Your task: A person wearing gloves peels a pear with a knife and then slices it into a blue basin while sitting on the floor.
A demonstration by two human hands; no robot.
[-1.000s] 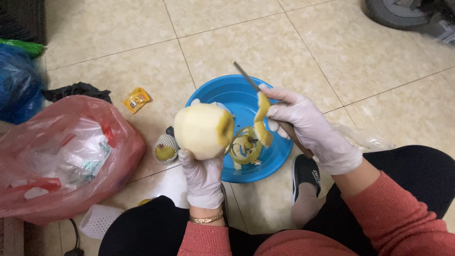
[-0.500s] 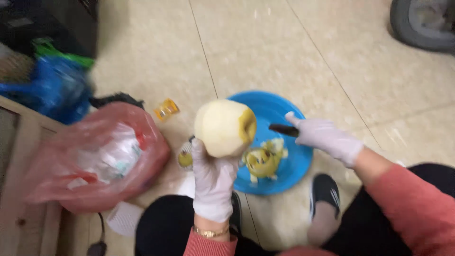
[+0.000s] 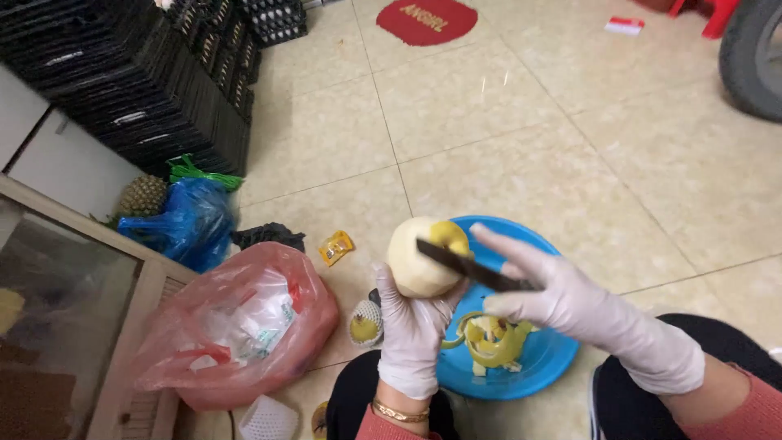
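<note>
Pale fruit (image 3: pixel 419 259): mostly peeled, above blue plate (image 3: pixel 544 363), yellow skin patch facing right.
Left hand (image 3: pixel 411 330): fingers clamped under fruit.
Right hand (image 3: pixel 562 297): fingers closed on knife (image 3: pixel 472 266).
Knife axis: blade points left, lying across fruit.
Peel (image 3: pixel 489 338): on plate.

A: How is the scene lit?
B: Evenly and brightly from overhead; the floor (image 3: pixel 505 130) carries small glare streaks, and shadows are soft and short.

A: Is the frame sharp?
B: Mostly. The right hand (image 3: pixel 562 301) and knife (image 3: pixel 472 267) show slight motion blur; the tyre (image 3: pixel 753 53) and crates (image 3: pixel 155 90) bend near the edges.
</note>
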